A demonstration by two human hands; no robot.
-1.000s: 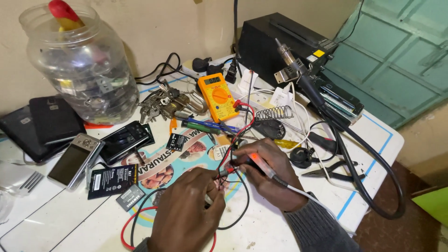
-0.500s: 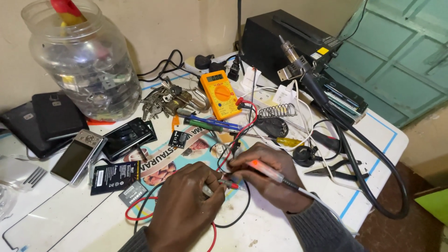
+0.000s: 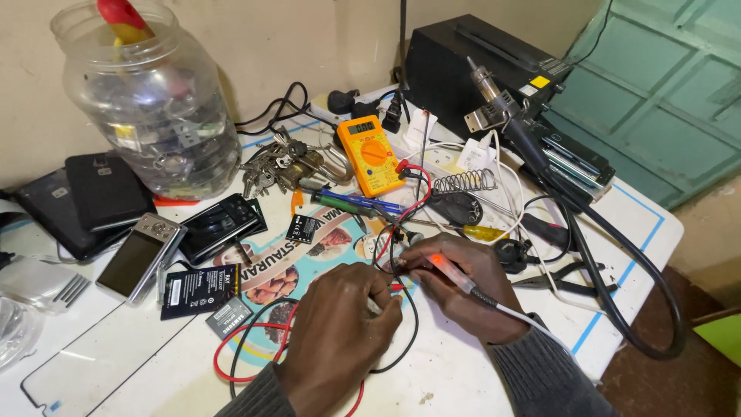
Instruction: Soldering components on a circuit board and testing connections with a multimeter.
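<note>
My left hand (image 3: 336, 336) rests on the table, fingers curled around a thin pale piece, likely solder wire, beside the red and black leads (image 3: 397, 232). My right hand (image 3: 467, 289) grips a soldering iron (image 3: 451, 272) with a glowing orange light on its handle and a white cord trailing right. The iron's tip points left toward my left fingertips, where the leads cross. What lies under the fingertips is hidden. The leads run up to an orange multimeter (image 3: 372, 154).
A large clear jar (image 3: 150, 108) stands back left, with phones (image 3: 224, 224), a battery (image 3: 193, 289) and keys (image 3: 282, 162) near it. A black rework station (image 3: 478, 69) with hot-air wand (image 3: 502, 116), coil stand (image 3: 467, 184), pliers (image 3: 571, 278) and screwdrivers (image 3: 359, 202) crowd the right.
Both hands stayed at the same spot on the leads, with only small shifts of the iron; the camera view drifted slightly.
</note>
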